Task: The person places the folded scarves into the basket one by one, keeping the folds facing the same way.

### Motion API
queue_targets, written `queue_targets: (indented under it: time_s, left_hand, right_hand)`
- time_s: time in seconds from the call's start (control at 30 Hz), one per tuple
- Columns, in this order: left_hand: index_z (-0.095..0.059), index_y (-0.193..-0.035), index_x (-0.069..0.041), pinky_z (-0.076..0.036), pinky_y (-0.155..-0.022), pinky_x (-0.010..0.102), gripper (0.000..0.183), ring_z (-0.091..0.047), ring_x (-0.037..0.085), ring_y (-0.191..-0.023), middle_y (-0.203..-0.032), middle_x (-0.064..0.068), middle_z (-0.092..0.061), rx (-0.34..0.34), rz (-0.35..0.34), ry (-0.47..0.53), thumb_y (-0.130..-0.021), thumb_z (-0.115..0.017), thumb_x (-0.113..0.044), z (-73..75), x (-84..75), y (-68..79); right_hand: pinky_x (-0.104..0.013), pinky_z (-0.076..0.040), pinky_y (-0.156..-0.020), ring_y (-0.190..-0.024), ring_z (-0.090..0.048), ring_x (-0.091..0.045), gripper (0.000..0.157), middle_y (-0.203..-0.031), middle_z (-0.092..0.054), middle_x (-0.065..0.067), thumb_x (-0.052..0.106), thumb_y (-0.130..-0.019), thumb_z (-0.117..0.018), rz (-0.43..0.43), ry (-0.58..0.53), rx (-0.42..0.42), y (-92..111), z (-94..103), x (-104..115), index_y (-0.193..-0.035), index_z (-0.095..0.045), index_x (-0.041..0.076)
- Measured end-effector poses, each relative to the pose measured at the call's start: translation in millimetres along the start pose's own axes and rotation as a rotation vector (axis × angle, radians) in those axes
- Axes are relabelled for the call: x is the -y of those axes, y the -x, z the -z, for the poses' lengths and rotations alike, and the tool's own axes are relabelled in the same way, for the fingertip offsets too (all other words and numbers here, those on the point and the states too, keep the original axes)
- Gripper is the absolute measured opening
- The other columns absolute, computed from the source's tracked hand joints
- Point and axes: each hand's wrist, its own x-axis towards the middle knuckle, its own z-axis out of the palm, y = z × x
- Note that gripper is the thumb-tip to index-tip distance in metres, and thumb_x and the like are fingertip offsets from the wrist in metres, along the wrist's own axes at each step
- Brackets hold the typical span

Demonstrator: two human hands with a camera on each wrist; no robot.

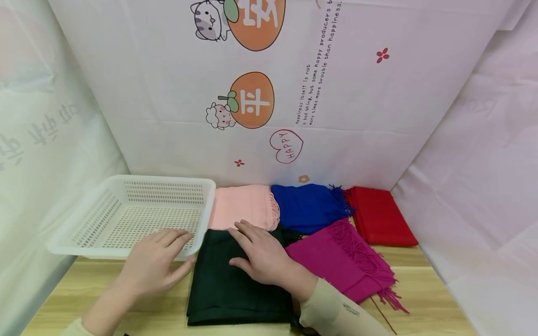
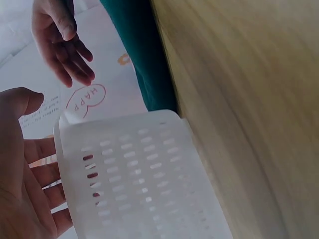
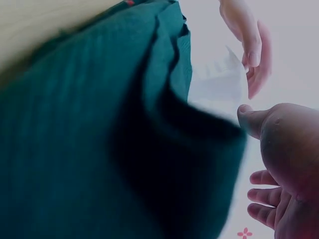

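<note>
A dark green folded cloth (image 1: 239, 298) with a fringe lies at the front middle of the table. Over its upper part my right hand (image 1: 265, 254) is spread, fingers loosely extended and thumb apart, gripping nothing. My left hand (image 1: 153, 263) hovers at the near right corner of a white perforated plastic basket (image 1: 159, 220). Its fingers reach past the rim in the left wrist view, relaxed and not curled round it. From the right wrist, the green cloth (image 3: 75, 149) fills much of the view, with open folds at its edge beside the right hand (image 3: 284, 154).
Behind the green cloth lie a folded pink cloth (image 1: 241, 205) and a fringed blue one (image 1: 307, 207). A red cloth (image 1: 382, 217) sits at the far right, a magenta fringed cloth (image 1: 336, 261) nearer. White printed sheeting (image 1: 168, 116) encloses the wooden table (image 1: 424, 294) at back and sides.
</note>
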Motion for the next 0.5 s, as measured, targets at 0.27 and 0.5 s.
queue_targets:
  time_s: [0.27, 0.5]
  left_hand:
    - [-0.077, -0.130, -0.004, -0.064, -0.088, 0.057, 0.062, -0.075, 0.035, -0.111, -0.124, 0.013, -0.077, 0.012, -0.028, 0.009, -0.111, -0.052, -0.058, -9.7, -10.7, -4.9]
    - [-0.077, -0.128, -0.003, -0.066, -0.083, 0.056, 0.066, -0.074, 0.037, -0.112, -0.128, 0.019, -0.075, -0.020, -0.050, 0.000, -0.112, -0.046, -0.059, -18.4, -16.4, -8.2]
  right_hand:
    - [-0.052, -0.043, -0.125, -0.161, -0.042, -0.033, 0.079, -0.173, -0.043, -0.016, 0.050, -0.108, -0.071, -0.042, -0.012, 0.007, 16, -0.9, -12, -0.171, -0.043, 0.010]
    - [-0.055, -0.045, -0.123, -0.159, -0.044, -0.036, 0.081, -0.173, -0.043, -0.019, 0.050, -0.108, -0.072, -0.062, -0.014, 0.008, 26, 2.7, -16, -0.170, -0.043, 0.008]
